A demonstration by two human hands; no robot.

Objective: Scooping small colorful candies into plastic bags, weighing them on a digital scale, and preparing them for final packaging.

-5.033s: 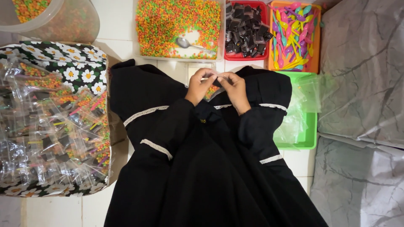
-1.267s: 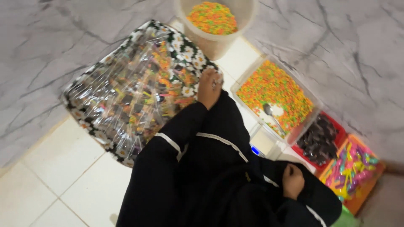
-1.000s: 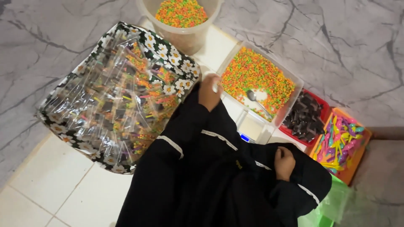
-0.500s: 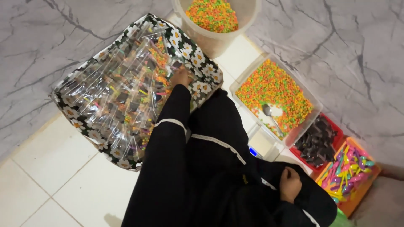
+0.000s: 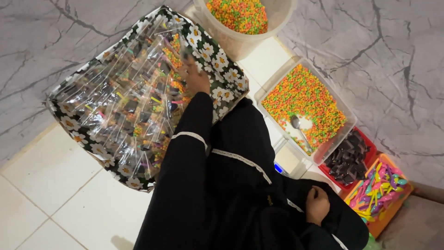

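Note:
My left hand (image 5: 194,75) reaches into a box with a black daisy-pattern lining (image 5: 225,74). It lies on top of several clear packets (image 5: 125,109) filled with coloured bits and dark pieces. The fingers are blurred, so a packet in them cannot be made out. My right hand (image 5: 318,206) rests on my black garment at the lower right, fingers curled, nothing visible in it. Black sleeves with white trim cover both arms.
A pale bucket of orange-green-yellow pellets (image 5: 240,18) stands beyond the box. To the right lie a clear tray of the same pellets (image 5: 303,99) with a metal spoon (image 5: 296,125), a red tray of dark pieces (image 5: 349,157) and an orange tray of small coloured plastic spoons (image 5: 377,194).
My left hand has moved from the box's near edge further in over the packets. The view has shifted. My right hand stays on my lap.

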